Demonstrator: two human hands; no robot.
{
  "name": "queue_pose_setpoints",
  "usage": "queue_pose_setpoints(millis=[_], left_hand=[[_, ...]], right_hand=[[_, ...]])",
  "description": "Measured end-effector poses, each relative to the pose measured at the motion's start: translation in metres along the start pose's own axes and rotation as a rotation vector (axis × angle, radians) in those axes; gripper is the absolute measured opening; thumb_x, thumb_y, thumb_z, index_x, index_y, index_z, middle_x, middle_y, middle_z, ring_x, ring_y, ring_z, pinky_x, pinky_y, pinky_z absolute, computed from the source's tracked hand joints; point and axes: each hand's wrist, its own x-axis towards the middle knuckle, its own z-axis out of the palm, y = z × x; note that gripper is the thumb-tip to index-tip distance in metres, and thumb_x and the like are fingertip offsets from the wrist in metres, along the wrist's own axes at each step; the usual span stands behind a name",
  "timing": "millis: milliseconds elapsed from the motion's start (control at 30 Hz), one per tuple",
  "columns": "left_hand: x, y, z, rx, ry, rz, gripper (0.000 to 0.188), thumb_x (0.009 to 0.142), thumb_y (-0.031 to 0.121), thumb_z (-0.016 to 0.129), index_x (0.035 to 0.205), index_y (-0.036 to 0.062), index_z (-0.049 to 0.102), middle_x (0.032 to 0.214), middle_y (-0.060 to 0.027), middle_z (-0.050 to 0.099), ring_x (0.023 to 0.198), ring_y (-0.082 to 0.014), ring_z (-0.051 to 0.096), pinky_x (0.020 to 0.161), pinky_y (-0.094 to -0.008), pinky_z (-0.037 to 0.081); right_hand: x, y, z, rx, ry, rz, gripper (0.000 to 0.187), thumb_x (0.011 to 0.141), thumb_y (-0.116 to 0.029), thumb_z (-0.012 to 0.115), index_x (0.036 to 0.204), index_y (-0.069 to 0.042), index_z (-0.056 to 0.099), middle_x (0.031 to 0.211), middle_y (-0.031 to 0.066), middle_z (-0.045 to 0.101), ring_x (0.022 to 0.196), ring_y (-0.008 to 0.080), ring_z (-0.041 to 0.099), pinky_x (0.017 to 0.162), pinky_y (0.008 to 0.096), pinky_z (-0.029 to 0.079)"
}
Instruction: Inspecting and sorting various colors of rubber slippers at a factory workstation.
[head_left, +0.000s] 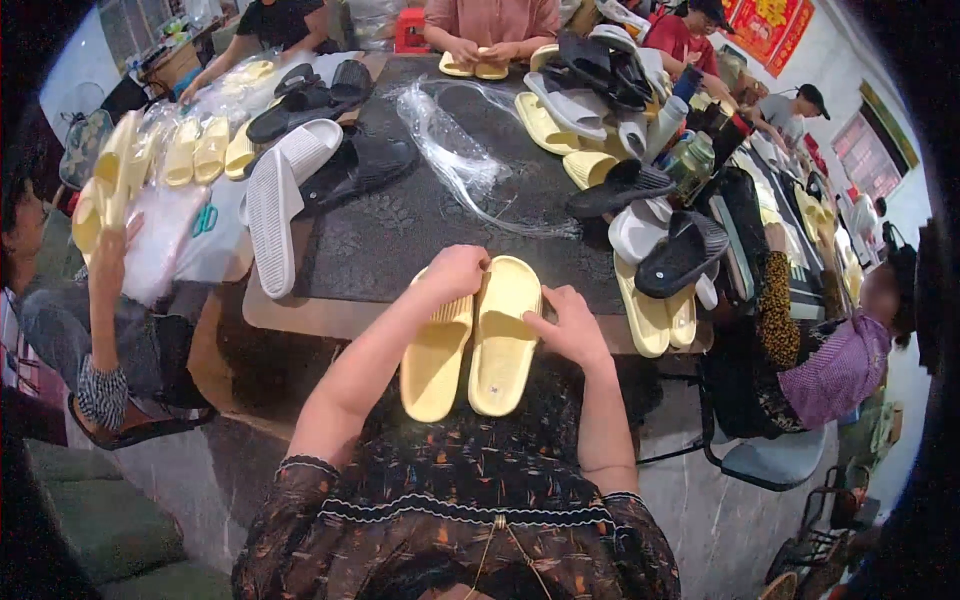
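left grip, yellow slippers beneath, right grip at their right

Seeing a pale-yellow left-side slide sandal and a matching right-side slide sandal, being held close together and nearly parallel across the near edge of the table. Turning insoles upward and heel ends toward the near side. On the left, wearing a ribbed strap and hiding the toe end from view. On the right, reaching slightly farther forward, showing a rounded front and bearing a small dark mark near the heel.
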Motion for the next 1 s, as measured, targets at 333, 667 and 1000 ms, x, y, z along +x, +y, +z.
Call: queue_pose_setpoints(millis=[333, 667, 1000], left_hand=[[0.004, -0.030, 0.012, -0.620, 0.334, -0.117, 0.012, 0.085, 0.011, 0.059, 0.091, 0.0013, 0.065, 0.075, -0.0027, 0.063, 0.067, -0.0092, 0.057, 0.063, -0.0246, 0.047], [0.012, -0.041, 0.018, -0.993, 0.314, -0.194, 0.012, 0.085, 0.007, 0.055, 0.093, 0.0012, 0.062, 0.073, -0.0016, 0.061, 0.065, -0.0084, 0.056, 0.058, -0.0235, 0.046], [0.006, -0.027, 0.009, -1.108, 0.279, -0.103, 0.021, 0.087, 0.013, 0.062, 0.105, 0.0005, 0.060, 0.080, 0.0000, 0.061, 0.069, -0.0065, 0.054, 0.061, -0.0217, 0.046]], right_hand=[[0.021, -0.010, -0.015, 0.143, -0.039, -0.089, 0.064, 0.070, -0.037, 0.075, 0.117, 0.003, 0.058, 0.107, 0.0169, 0.059, 0.098, 0.0264, 0.057, 0.087, 0.0352, 0.046], [0.085, -0.038, 0.030, 0.252, 0.108, -0.026, 0.025, 0.080, -0.031, 0.064, 0.089, -0.008, 0.069, 0.080, 0.0115, 0.068, 0.078, 0.0270, 0.067, 0.071, 0.0373, 0.051], [0.097, -0.037, 0.060, 0.580, 0.219, -0.087, 0.018, 0.083, -0.018, 0.065, 0.087, -0.001, 0.066, 0.068, 0.0063, 0.064, 0.061, 0.0108, 0.059, 0.059, 0.0270, 0.046]])
